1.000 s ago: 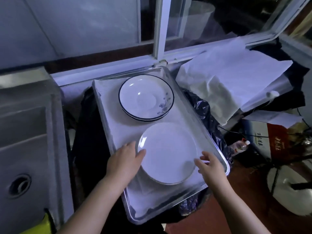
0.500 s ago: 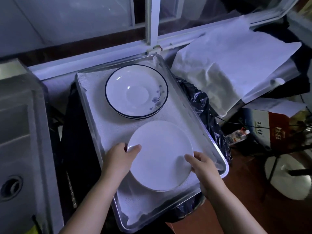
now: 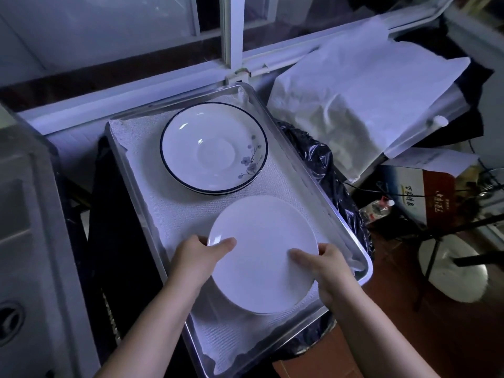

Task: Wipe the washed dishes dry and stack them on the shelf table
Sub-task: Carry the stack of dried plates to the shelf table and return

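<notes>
Nearest, both hands were on the white plate (image 3: pixel 261 246), which sat at the near end of the metal tray (image 3: pixel 324 197).

- Left hand (image 3: pixel 196 257): clamped on the plate's left rim, thumb (image 3: pixel 223 244) lying over the top face, fingers tucked beneath and out of sight.
- Right hand (image 3: pixel 327 266): clamped on the near right rim in the same way, thumb (image 3: pixel 300 257) on top, fingers hidden under the edge.
- A second rim showed just below the plate's near edge, so it probably lay on another plate. Could not tell whether it was lifted clear.

Handling judgement: glazed ceramic, rigid and brittle, moderately heavy. If damp it would be slick at the glaze. Opposite rims with thumbs above and fingers below looked like the soundest hold. A knock against the tray rim would be the chipping risk.

- The tray was lined with a white textured cloth (image 3: pixel 169 203).
- At its far end stood a stack of blue-rimmed dishes (image 3: pixel 212 148), the top one carrying a floral motif, just beside the white plate but apart from it.
- What carried the tray was hidden by a black plastic bag (image 3: pixel 319 159), so no table could be confirmed.
- A steel sink (image 3: pixel 16 214) lay to the left.
- Beyond were a crumpled white sheet (image 3: pixel 354 91) and the window frame (image 3: pixel 231 36).
</notes>
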Demonstrator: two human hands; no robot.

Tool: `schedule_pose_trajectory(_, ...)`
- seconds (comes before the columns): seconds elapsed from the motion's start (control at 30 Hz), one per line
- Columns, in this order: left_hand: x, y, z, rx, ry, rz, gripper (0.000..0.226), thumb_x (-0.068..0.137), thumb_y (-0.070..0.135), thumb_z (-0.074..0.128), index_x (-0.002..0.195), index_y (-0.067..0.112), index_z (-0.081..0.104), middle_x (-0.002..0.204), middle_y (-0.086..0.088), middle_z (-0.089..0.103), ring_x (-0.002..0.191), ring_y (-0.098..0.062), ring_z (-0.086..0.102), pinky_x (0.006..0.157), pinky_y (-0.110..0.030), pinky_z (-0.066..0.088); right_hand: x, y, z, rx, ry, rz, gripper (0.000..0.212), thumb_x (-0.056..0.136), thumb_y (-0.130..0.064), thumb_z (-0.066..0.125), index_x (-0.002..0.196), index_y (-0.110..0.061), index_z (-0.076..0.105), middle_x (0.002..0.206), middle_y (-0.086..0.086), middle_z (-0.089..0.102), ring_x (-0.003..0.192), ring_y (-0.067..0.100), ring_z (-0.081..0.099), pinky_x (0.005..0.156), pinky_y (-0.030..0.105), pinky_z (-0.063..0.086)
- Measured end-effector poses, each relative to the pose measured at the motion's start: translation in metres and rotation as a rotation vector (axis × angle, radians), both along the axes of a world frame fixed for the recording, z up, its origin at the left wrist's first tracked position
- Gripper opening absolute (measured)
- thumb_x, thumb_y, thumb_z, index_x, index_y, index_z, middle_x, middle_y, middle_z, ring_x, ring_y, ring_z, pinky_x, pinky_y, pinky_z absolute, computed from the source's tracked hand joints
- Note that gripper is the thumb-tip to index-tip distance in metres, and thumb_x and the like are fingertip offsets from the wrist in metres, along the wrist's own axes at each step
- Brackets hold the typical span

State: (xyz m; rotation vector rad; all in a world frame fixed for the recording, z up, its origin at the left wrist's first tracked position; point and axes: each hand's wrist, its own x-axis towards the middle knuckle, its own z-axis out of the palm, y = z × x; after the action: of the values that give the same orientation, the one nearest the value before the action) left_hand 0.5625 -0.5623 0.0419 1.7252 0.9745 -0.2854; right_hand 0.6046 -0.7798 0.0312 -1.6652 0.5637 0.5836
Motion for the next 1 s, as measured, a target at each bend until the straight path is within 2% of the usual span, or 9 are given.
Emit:
schedule_pose_trajectory(0.2, 0.004, 0.001, 0.005, -0.074, -0.084, 0.023, 0.020, 0.073, 0.027, 0.081, 0.077, 0.012, 0.068, 0.073, 0.000, 0.073, 0.072, -0.021, 0.069, 0.074, -0.034, 0.054, 0.002, -0.004, 0.006, 0.100, 0.007, -0.044, 0.044, 0.069, -0.004, 0.082, 0.107, 0.008, 0.061, 0.101, 0.022, 0.071, 0.094, 0.040, 0.068, 0.080, 0.047, 0.055)
schedule_pose_trajectory(0.33, 0.009, 0.008, 0.009, -0.222, -0.102, 0.004, 0.023, 0.076, 0.023, 0.079, 0.091, 0.006, 0.072, 0.083, -0.005, 0.076, 0.080, -0.024, 0.072, 0.080, -0.038, 0.057, 0.005, -0.005, 0.017, 0.218, 0.022, -0.044, 0.034, 0.077, 0.001, 0.074, 0.108, 0.008, 0.061, 0.098, 0.018, 0.073, 0.087, 0.033, 0.070, 0.065, 0.034, 0.057)
schedule_pose_trajectory(0.5, 0.014, 0.005, 0.020, -0.285, -0.148, 0.003, 0.018, 0.079, 0.019, 0.076, 0.093, 0.011, 0.068, 0.087, -0.004, 0.075, 0.082, -0.024, 0.071, 0.074, -0.035, 0.055, -0.003, 0.000, 0.023, 0.265, -0.037, -0.124, 0.044, 0.075, 0.000, 0.075, 0.115, 0.002, 0.057, 0.099, 0.016, 0.073, 0.079, 0.027, 0.071, 0.056, 0.029, 0.054)
schedule_pose_trajectory(0.57, 0.015, 0.002, 0.023, -0.302, -0.159, -0.005, 0.020, 0.078, 0.019, 0.076, 0.093, 0.014, 0.065, 0.091, -0.003, 0.073, 0.084, -0.023, 0.070, 0.074, -0.035, 0.055, -0.010, 0.001, 0.026, 0.286, -0.058, -0.165, 0.052, 0.068, -0.007, 0.077, 0.116, -0.002, 0.057, 0.098, 0.014, 0.073, 0.079, 0.026, 0.072, 0.058, 0.031, 0.055)
schedule_pose_trajectory(0.67, 0.017, -0.004, 0.027, -0.310, -0.171, -0.081, 0.026, 0.075, 0.023, 0.079, 0.095, 0.016, 0.064, 0.093, -0.002, 0.073, 0.084, -0.021, 0.070, 0.078, -0.038, 0.056, -0.023, -0.004, 0.030, 0.284, -0.078, -0.222, 0.058, 0.064, -0.016, 0.076, 0.119, -0.011, 0.057, 0.102, 0.012, 0.073, 0.090, 0.033, 0.070, 0.071, 0.041, 0.057)
schedule_pose_trajectory(0.77, 0.020, -0.016, 0.032, -0.293, -0.163, -0.208, 0.042, 0.061, 0.035, 0.079, 0.096, 0.017, 0.063, 0.094, -0.001, 0.073, 0.084, -0.021, 0.070, 0.080, -0.042, 0.057, -0.039, -0.016, 0.032, 0.271, -0.092, -0.316, 0.038, 0.081, -0.006, 0.072, 0.114, -0.019, 0.059, 0.099, 0.008, 0.074, 0.087, 0.030, 0.070, 0.074, 0.042, 0.057)
schedule_pose_trajectory(0.83, 0.022, -0.030, 0.035, -0.275, -0.155, -0.293, 0.042, 0.063, 0.035, 0.078, 0.095, 0.015, 0.061, 0.093, -0.002, 0.071, 0.083, -0.022, 0.069, 0.077, -0.040, 0.056, -0.053, -0.028, 0.033, 0.251, -0.077, -0.383, 0.033, 0.085, -0.007, 0.067, 0.113, -0.021, 0.058, 0.093, 0.004, 0.075, 0.082, 0.026, 0.070, 0.072, 0.039, 0.057)
schedule_pose_trajectory(0.9, 0.023, -0.046, 0.040, -0.263, -0.127, -0.387, 0.043, 0.066, 0.036, 0.079, 0.097, 0.013, 0.059, 0.094, -0.003, 0.070, 0.083, -0.022, 0.067, 0.073, -0.037, 0.055, -0.069, -0.040, 0.037, 0.223, -0.072, -0.462, 0.031, 0.086, -0.010, 0.067, 0.113, -0.021, 0.056, 0.088, 0.001, 0.074, 0.071, 0.019, 0.070, 0.062, 0.031, 0.056)
schedule_pose_trajectory(1.0, 0.020, -0.076, 0.045, -0.281, -0.122, -0.505, 0.032, 0.080, 0.030, 0.074, 0.100, 0.012, 0.056, 0.097, -0.004, 0.067, 0.085, -0.021, 0.065, 0.065, -0.030, 0.050, -0.097, -0.063, 0.041, 0.160, -0.095, -0.557, 0.030, 0.087, -0.012, 0.067, 0.112, -0.020, 0.055, 0.093, 0.002, 0.073, 0.073, 0.019, 0.070, 0.067, 0.036, 0.056)
